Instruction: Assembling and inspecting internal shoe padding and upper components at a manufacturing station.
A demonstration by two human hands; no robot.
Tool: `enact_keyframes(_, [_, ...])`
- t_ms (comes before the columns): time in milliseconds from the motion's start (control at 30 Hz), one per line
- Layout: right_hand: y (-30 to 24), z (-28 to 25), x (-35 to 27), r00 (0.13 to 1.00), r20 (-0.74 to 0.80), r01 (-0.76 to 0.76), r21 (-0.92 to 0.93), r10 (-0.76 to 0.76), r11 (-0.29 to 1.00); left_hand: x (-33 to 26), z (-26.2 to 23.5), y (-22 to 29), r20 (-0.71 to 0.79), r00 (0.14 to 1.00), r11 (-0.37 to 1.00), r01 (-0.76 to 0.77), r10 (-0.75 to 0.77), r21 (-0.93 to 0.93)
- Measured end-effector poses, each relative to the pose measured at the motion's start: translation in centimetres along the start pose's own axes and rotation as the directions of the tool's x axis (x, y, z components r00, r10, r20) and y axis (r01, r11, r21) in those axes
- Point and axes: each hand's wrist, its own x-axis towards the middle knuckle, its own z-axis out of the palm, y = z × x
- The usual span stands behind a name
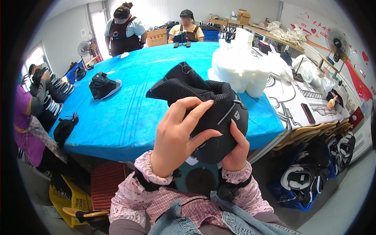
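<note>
black upper (221, 102) mid-frame, held up at table's (145, 105) 6 o'clock edge. left hand (174, 135) pinches its mesh; right hand (236, 148) thumb presses front, fingers hidden. looks stitched into shape; what's left, can't tell. table blue, second upper (102, 86) 10 o'clock, white stacks (235, 66) 1, yellow crate (58, 205) 8, person (194, 36) 12.

- The held fabric (218, 122) is coloured black and patterned with mesh.
- The bench (133, 113) is covered in bright blue.
- The sleeves (248, 197) are printed with small motifs on pink.
- The crate (80, 201) is coloured yellow.
</note>
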Motion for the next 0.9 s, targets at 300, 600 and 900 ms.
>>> enact_keyframes(300, [-0.9,0.2,-0.2,0.998,0.048,0.052,-0.254,-0.041,0.966,1.9,-1.6,-1.2,0.222,0.973,0.979,-0.018,0.065,-0.204])
enact_keyframes(600, [-0.5,-1.2,0.0,0.957,0.067,0.259,-0.637,-0.282,0.726,0.6,-1.8,-1.4,0.411,0.898,0.898,0.303,-0.157,-0.319])
enact_keyframes(900, [-0.4,0.3,-0.3,0.990,-0.075,0.079,-0.404,-0.119,0.911,0.6,-1.0,-2.9,0.338,0.939,0.953,0.159,-0.065,-0.257])
